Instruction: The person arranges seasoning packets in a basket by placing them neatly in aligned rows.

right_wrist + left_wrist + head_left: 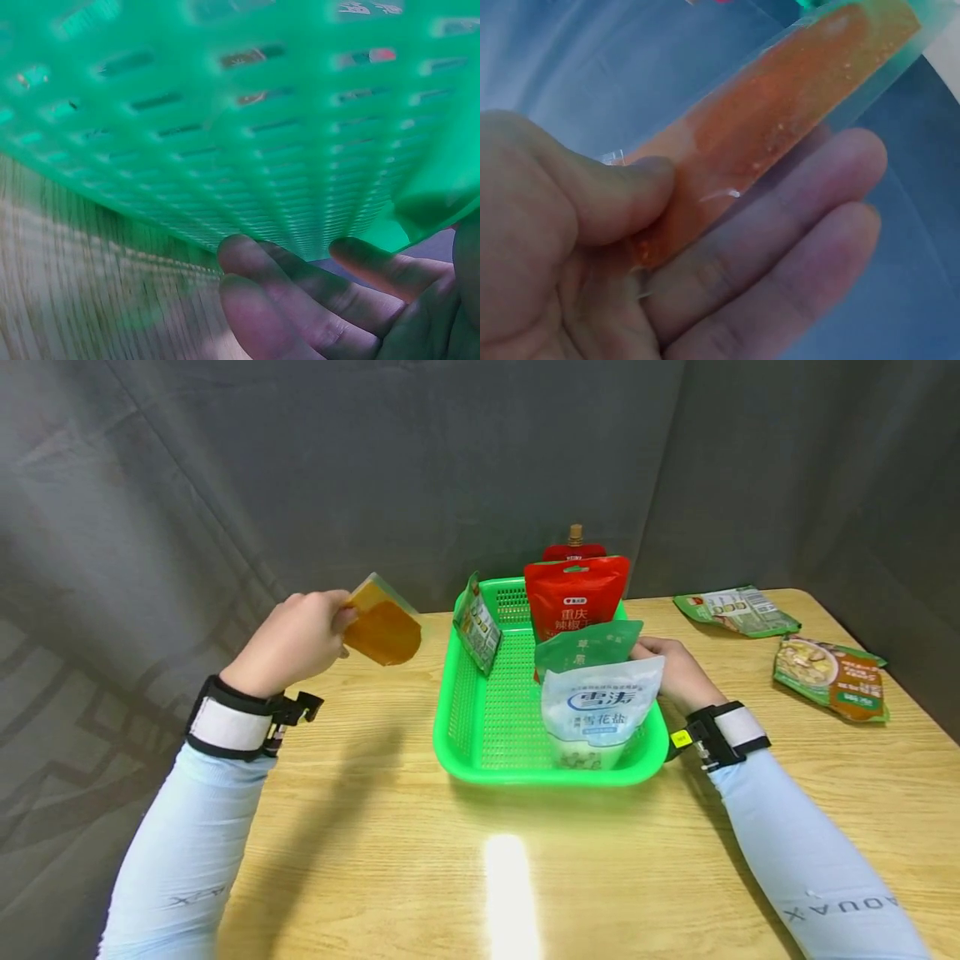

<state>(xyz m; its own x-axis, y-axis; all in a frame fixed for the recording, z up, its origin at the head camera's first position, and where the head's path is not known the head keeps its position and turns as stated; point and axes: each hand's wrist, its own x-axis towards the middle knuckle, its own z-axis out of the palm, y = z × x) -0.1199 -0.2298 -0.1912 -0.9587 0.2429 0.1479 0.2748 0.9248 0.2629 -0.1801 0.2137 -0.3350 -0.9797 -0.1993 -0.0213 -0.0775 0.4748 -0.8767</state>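
My left hand [300, 635] pinches a flat packet with orange contents [385, 631], raised above the table left of the basket. In the left wrist view, the thumb lies over one end of the clear-edged packet [780, 97], with fingers behind. Beside the right side of a green plastic basket [555, 775] is my right hand [672, 670]. Its loosely bent fingers [300, 300] lie by the basket's outer slotted wall [225, 142]; firm contact cannot be made out. Inside the basket stand a white salt pouch [600, 702], a green pouch [588, 645], and a red pouch [573, 597].
A green-and-white packet [477, 628] leans on the basket's left inner wall. Behind the red pouch shows another red pouch with a spout [574, 547]. Two flat packets lie at right: a green one [738, 610] and a brown one [831, 677]. Dark cloth [412, 468] hangs behind the wooden table [397, 860].
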